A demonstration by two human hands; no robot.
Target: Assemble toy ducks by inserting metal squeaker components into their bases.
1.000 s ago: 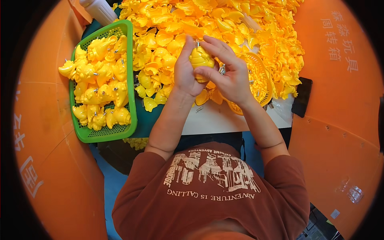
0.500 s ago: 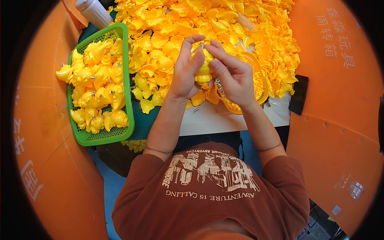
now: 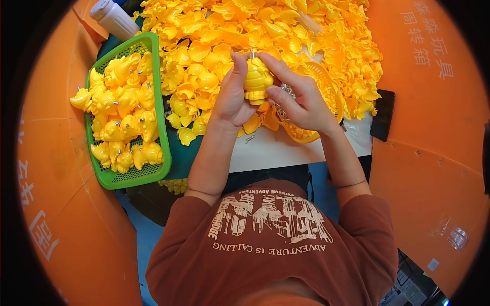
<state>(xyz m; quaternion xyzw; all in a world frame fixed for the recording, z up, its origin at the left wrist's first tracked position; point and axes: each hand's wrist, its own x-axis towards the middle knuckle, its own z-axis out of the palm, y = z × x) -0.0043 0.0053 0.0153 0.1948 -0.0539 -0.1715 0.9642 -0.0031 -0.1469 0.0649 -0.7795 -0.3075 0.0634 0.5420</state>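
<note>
Between both hands, above the near edge of the table, a yellow plastic figure (image 3: 258,81) is held upright with a small metal pin (image 3: 253,55) sticking out of its top. My left hand (image 3: 232,94) wraps its left side, thumb raised along it. The fingers of my right hand (image 3: 301,99) reach over the top near the pin, and its thumb presses the lower right side. Just behind my right hand sits a yellow basket (image 3: 334,99) of small yellow parts, with metal pins (image 3: 286,92) partly hidden by that hand.
A green basket (image 3: 166,130) at the left holds several yellow figures with pins. Loose yellow shells (image 3: 214,30) cover the table (image 3: 270,153). A white bottle (image 3: 115,20) stands at the far left, a dark phone-like slab (image 3: 383,115) at the right. Orange panels (image 3: 423,168) flank both sides.
The figure has turned between my hands, showing a different side. My left thumb has moved off its front, and my right fingers have shifted across its top.
</note>
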